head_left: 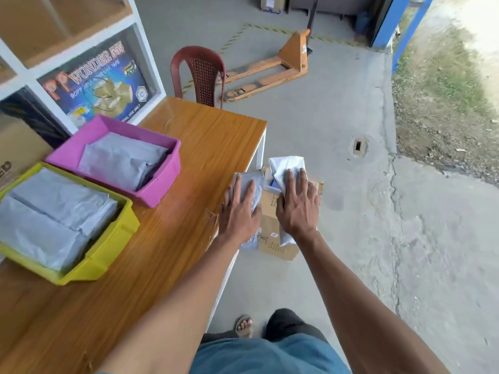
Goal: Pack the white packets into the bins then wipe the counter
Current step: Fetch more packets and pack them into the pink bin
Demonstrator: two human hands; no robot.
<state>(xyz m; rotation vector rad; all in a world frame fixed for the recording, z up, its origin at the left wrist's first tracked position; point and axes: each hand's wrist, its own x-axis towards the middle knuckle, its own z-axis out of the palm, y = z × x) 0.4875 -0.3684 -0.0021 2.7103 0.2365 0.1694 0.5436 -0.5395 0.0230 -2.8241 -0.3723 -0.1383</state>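
Observation:
My left hand (239, 211) holds a grey-white packet (258, 182) from above, right at the right edge of the wooden counter (205, 147). Just beside it, my right hand (297, 206) holds a second white packet (286, 164) with its fingers spread over the top. Both hands are above an open cardboard box (272, 238) on the floor next to the counter. On the counter's left side, a pink bin (162, 190) and a yellow bin (108, 255) each hold several grey-white packets.
A maroon plastic chair (199, 74) stands at the counter's far end, with an orange pallet jack (270, 71) behind it on the concrete floor. A white shelf unit (147, 49) with a poster lines the left. My sandalled foot (244, 326) shows below.

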